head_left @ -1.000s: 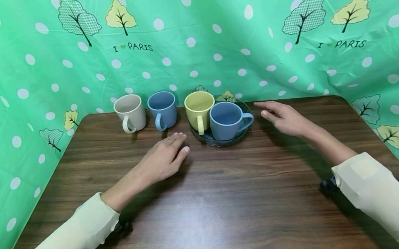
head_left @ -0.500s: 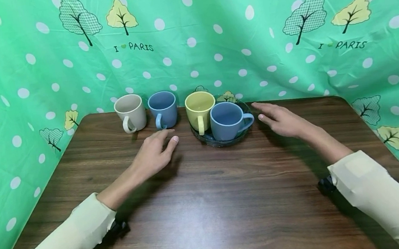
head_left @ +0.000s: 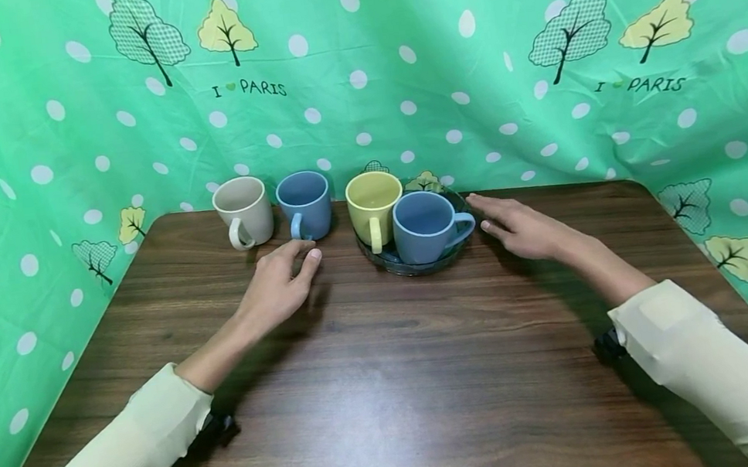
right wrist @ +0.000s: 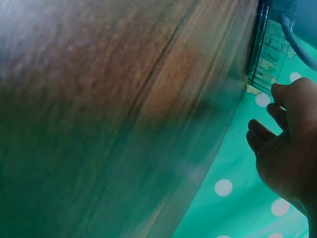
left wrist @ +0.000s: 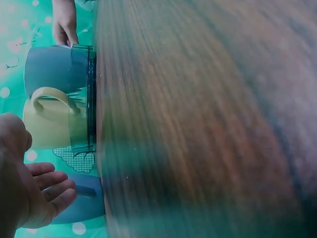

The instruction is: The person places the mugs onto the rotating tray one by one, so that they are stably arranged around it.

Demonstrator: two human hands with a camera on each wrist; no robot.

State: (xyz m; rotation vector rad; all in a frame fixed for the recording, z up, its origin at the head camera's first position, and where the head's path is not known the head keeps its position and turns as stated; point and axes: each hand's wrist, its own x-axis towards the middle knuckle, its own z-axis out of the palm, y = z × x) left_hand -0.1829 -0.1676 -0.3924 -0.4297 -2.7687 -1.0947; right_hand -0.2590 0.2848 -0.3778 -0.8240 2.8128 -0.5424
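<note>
My left hand (head_left: 279, 280), fingers loosely extended and holding nothing, is just in front of the left blue mug (head_left: 312, 200); whether it touches the handle cannot be told. Left of that mug stands a grey-white mug (head_left: 252, 209). A dark clear glass dish (head_left: 413, 268) holds a yellow mug (head_left: 364, 211) and a second blue mug (head_left: 420, 237), its handle pointing right. At the dish's right side, my right hand (head_left: 528, 230) reaches with straight fingers, gripping nothing. In the left wrist view, the left blue mug (left wrist: 81, 213) is partly behind my fingers (left wrist: 59, 191).
A dark wooden table (head_left: 393, 387) carries everything. Close behind the mugs, a green dotted cloth (head_left: 379, 46) hangs along the table's back edge and down both sides.
My left hand has moved left, from near the dish to the front of the left blue mug. My right hand has shifted slightly left, closer to the dish. The mugs have stayed put.
</note>
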